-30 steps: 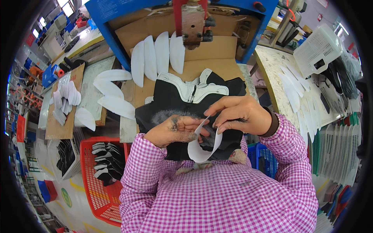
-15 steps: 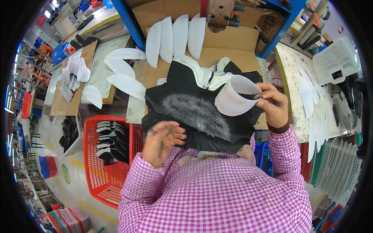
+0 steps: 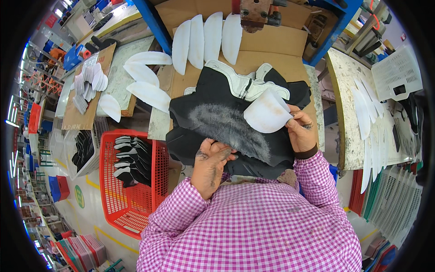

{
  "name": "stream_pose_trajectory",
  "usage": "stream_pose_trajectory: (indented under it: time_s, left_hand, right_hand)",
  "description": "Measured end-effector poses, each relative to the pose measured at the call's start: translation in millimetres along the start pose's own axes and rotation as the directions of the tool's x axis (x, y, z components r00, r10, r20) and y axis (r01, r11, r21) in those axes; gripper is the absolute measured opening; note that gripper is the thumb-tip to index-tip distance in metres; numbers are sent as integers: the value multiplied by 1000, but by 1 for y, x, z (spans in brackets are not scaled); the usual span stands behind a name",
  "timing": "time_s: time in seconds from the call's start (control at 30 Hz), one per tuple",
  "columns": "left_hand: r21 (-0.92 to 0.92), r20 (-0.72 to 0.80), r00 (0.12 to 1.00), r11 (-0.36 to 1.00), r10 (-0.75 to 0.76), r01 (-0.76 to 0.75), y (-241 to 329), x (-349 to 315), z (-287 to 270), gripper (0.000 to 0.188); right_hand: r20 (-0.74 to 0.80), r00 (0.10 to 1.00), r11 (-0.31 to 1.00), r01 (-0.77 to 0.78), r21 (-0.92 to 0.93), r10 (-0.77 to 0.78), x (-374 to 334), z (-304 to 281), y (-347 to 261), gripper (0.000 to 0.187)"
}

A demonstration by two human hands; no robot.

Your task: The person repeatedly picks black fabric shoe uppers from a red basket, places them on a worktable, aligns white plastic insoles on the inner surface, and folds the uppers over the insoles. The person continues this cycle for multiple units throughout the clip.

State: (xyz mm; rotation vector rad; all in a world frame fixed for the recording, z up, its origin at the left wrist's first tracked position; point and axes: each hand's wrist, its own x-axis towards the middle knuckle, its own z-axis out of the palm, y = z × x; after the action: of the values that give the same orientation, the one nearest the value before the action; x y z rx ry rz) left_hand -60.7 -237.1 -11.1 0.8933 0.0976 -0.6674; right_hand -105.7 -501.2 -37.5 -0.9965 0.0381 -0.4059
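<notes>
The right hand (image 3: 302, 131) pinches a thin, bent white sheet (image 3: 266, 114) by its edge, over flat black pieces (image 3: 232, 130) with a fuzzy grey patch. The left hand (image 3: 211, 164) curls its fingers at their near edge; whether it grips them, I cannot tell. Left of it stands a red plastic basket (image 3: 161, 170) with holes.

Bright, even light reaches my fingers (image 3: 299, 117), which look sharp to the right of the red basket (image 3: 161, 174). Shade dims the inside of the blue frame (image 3: 332, 31), above and right of the basket. Far left of the basket, light tubes (image 3: 12, 123) glare; there the fisheye bends edges, and small things blur toward the black rim.
</notes>
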Motion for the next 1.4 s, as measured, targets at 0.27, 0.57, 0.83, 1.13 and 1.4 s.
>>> stream_pose_trajectory:
  time_s: [0.27, 0.57, 0.83, 1.13, 1.4]
  left_hand:
    - [216, -41, 982, 962, 182, -169, -9, 18, 8, 38]
    - [321, 11, 940, 889, 341, -326, -15, 22, 2, 50]
    - [247, 14, 945, 914, 328, -321, -16, 26, -1, 45]
    - [264, 32, 933, 898, 358, -353, -17, 27, -3, 39]
    - [358, 76, 937, 867, 342, -346, -23, 28, -8, 45]
  right_hand:
    - [46, 999, 982, 11, -188, -2, 3, 11, -11, 9]
    - [857, 497, -83, 868, -490, 134, 34, 98, -99, 16]
    - [875, 348, -159, 937, -311, 337, 37, 147, -85, 13]
    - [857, 326, -203, 943, -265, 399, 39, 155, -80, 15]
    - [865, 325, -154, 945, -287, 382, 41, 152, -74, 16]
